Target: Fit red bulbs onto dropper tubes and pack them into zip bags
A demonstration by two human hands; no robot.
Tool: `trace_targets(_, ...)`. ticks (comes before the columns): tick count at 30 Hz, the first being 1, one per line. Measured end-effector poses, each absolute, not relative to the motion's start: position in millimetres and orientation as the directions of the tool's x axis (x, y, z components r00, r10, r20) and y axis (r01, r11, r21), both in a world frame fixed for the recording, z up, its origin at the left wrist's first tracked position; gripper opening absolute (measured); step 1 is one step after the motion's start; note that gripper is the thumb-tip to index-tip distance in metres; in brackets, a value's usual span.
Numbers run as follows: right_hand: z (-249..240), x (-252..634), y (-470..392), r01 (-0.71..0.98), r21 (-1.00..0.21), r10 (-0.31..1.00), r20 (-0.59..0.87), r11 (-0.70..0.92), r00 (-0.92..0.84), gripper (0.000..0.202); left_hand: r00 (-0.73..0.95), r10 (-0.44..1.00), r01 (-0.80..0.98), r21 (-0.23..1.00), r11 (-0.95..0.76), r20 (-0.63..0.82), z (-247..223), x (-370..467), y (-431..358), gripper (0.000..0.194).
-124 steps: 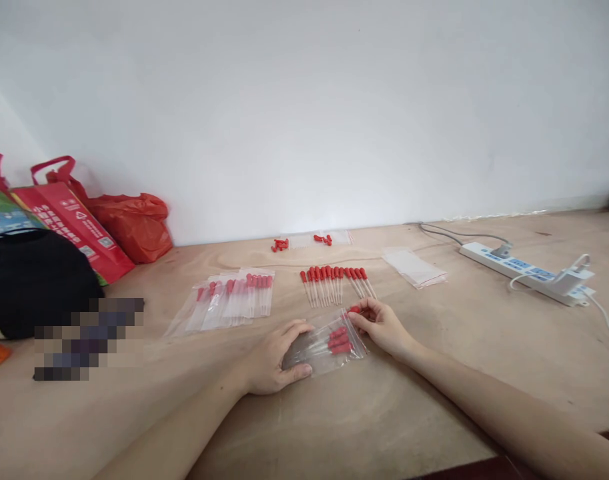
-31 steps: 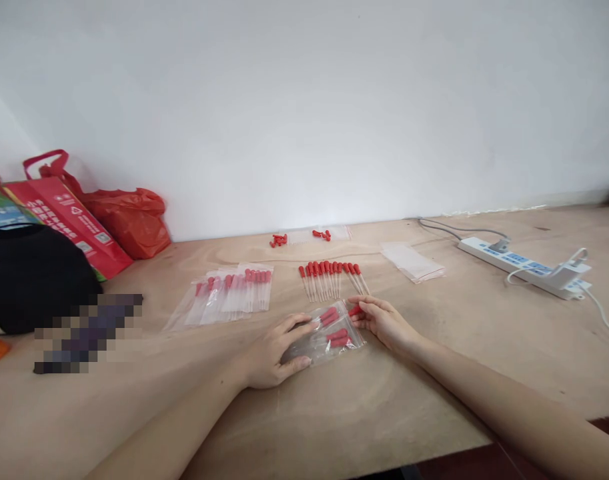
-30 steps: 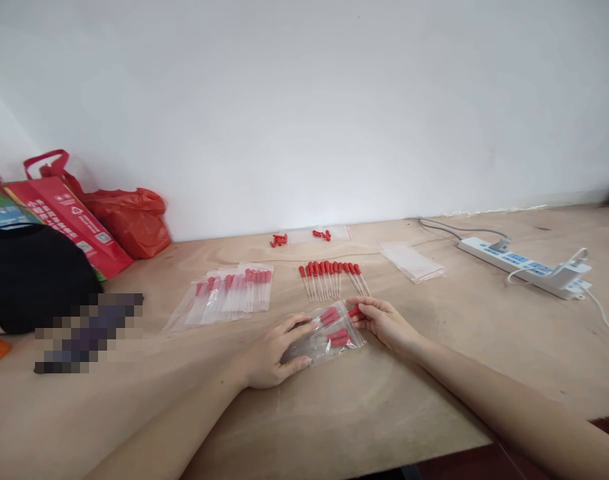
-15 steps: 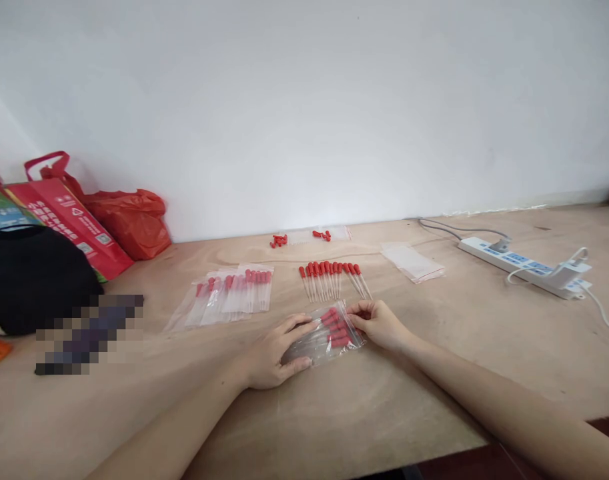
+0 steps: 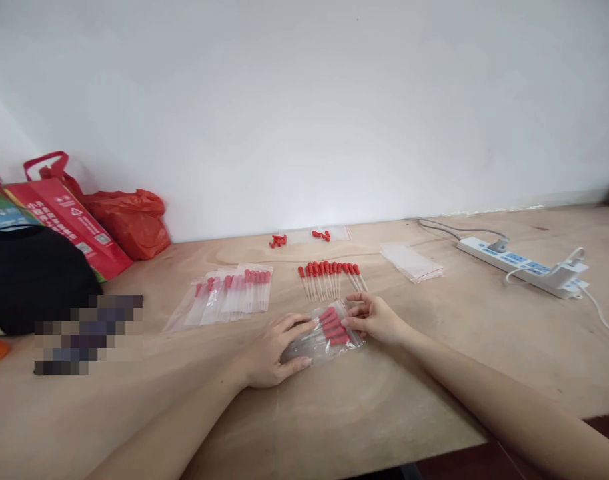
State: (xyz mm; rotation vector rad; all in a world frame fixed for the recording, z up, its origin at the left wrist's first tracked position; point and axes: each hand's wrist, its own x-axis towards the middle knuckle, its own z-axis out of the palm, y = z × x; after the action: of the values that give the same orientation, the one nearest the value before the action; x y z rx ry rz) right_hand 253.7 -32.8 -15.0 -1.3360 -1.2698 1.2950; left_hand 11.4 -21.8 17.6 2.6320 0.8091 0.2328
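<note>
A clear zip bag [image 5: 317,352] lies flat at the front middle, with several red-capped droppers [image 5: 334,325] inside, red ends to the right. My left hand [image 5: 279,350] rests on the bag's left part, fingers spread. At the zip edge is my right hand [image 5: 374,319], its thumb on the bag beside the red bulbs and its fingers apart. Just beyond stands a row of loose droppers [image 5: 324,270] with red bulbs pointing away. To the left lie overlapping filled bags [image 5: 234,293].
Flat bags [image 5: 411,261] lie at the right, near a white power strip [image 5: 514,263] with cables. Loose red bulbs [image 5: 279,241] sit near the wall. A red bag [image 5: 134,220] and a black bag [image 5: 39,280] stand at the left, beside a blurred object.
My right hand has shifted slightly left over the bag's zip edge, and its fingers have opened from a pinch. My left hand has stayed in place.
</note>
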Motion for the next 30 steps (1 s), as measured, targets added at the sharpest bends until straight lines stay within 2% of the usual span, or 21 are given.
trace_targets(5,-24.1,256.0,-24.3,0.273,-0.959,0.996,-0.065,-0.081,0.069,0.047,0.759,0.648,0.594,0.337,-0.730,0.067,23.1,13.7,-21.7,0.071)
trace_targets(7,-22.9,255.1,-20.6,0.242,-0.963,0.992,-0.125,-0.119,-0.008,0.035,0.756,0.651,0.591,0.359,-0.723,0.067,23.1,14.0,-21.5,0.072)
trace_targets(10,-16.2,251.6,-16.9,0.196,-0.962,0.960,-0.223,-0.188,-0.170,0.018,0.749,0.657,0.577,0.403,-0.710,0.085,20.7,13.4,-19.9,0.064)
trace_targets(13,-6.7,244.6,-15.7,0.196,-0.966,0.942,-0.218,-0.171,-0.254,0.009,0.704,0.698,0.576,0.471,-0.668,0.128,17.0,11.4,-16.4,0.055)
trace_targets(16,2.4,231.6,-14.0,0.232,-0.972,0.954,-0.105,-0.039,-0.281,0.009,0.638,0.758,0.550,0.608,-0.572,0.135,13.6,10.0,-13.2,0.054)
trace_targets(19,9.8,216.0,-9.9,0.348,-0.920,0.951,0.070,0.178,-0.303,0.014,0.600,0.795,0.446,0.788,-0.425,0.089,12.0,11.1,-13.0,0.056)
trace_targets(22,14.3,212.7,-4.4,0.516,-0.768,0.924,0.295,0.380,-0.242,0.017,0.540,0.841,0.315,0.916,-0.250,0.044,11.1,11.7,-12.0,0.057)
trace_targets(24,15.3,225.6,0.7,0.634,-0.654,0.896,0.415,0.413,-0.156,0.017,0.423,0.905,0.283,0.941,-0.185,0.051,10.0,9.2,-6.1,0.059)
trace_targets(25,15.0,237.3,4.0,0.698,-0.604,0.888,0.449,0.385,-0.100,0.017,0.334,0.940,0.289,0.942,-0.171,0.068,9.4,7.0,-0.9,0.060)
trace_targets(27,12.7,268.7,12.2,0.829,-0.517,0.888,0.457,0.214,0.056,0.022,0.131,0.983,0.358,0.918,-0.170,0.131,8.8,1.6,14.1,0.061)
trace_targets(30,3.9,322.3,25.8,0.902,-0.397,0.829,0.438,-0.170,0.348,0.028,-0.080,0.973,0.528,0.837,-0.144,0.218,11.5,-5.0,42.4,0.051)
